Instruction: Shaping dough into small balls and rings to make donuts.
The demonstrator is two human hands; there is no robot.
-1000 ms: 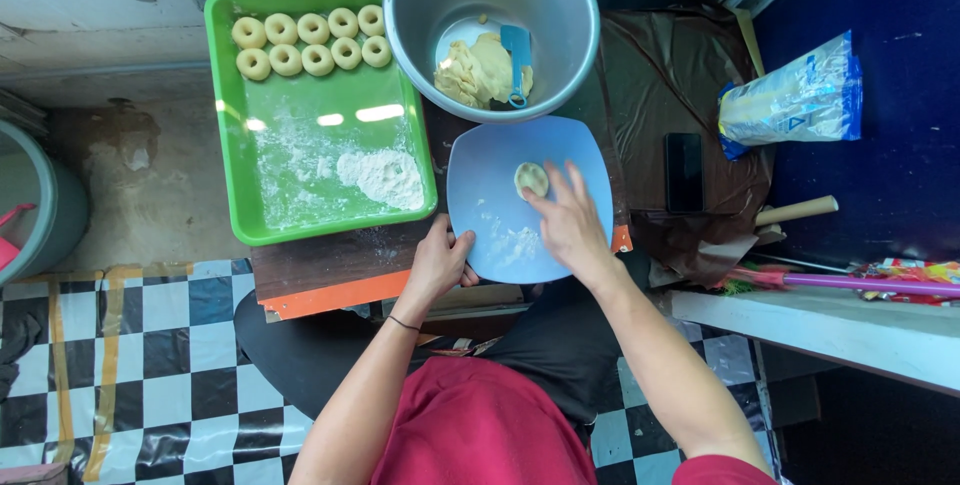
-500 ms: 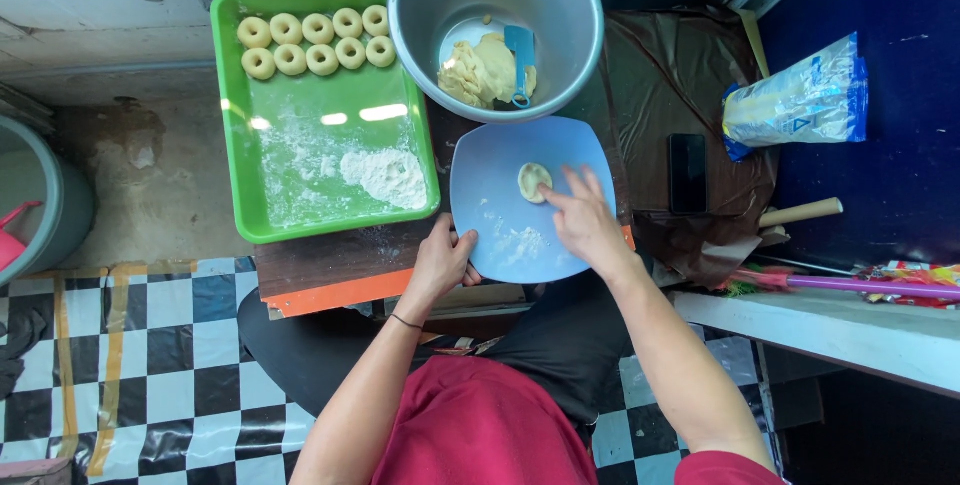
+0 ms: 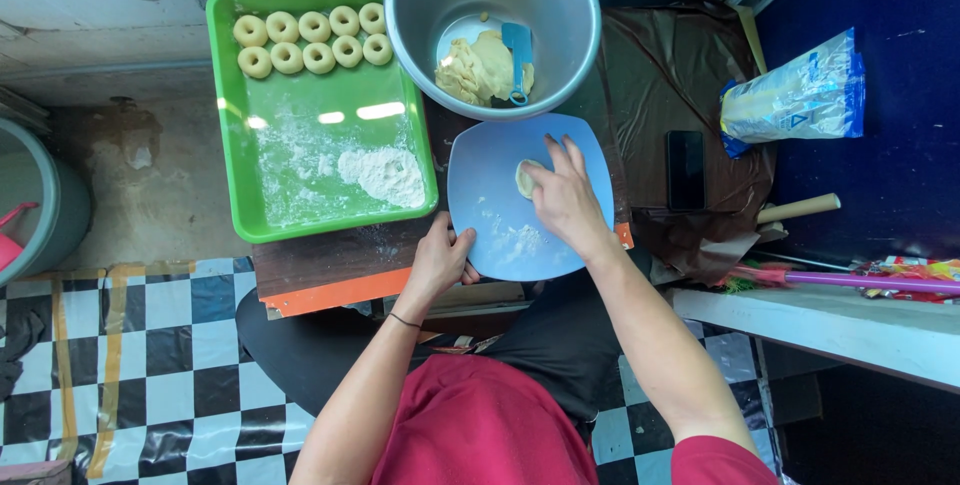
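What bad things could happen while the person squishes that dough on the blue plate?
The blue plate sticks out past the board's edge, steadied only by the left hand, so it might tip or slide off. The dough piece under the right hand could stick to the fingers, since little flour lies beneath it. Loose flour in the green tray might spill if bumped.

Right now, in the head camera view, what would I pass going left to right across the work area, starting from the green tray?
green tray with ring-shaped dough pieces → left hand gripping the blue plate → right hand pressing a dough piece → black phone → plastic bag
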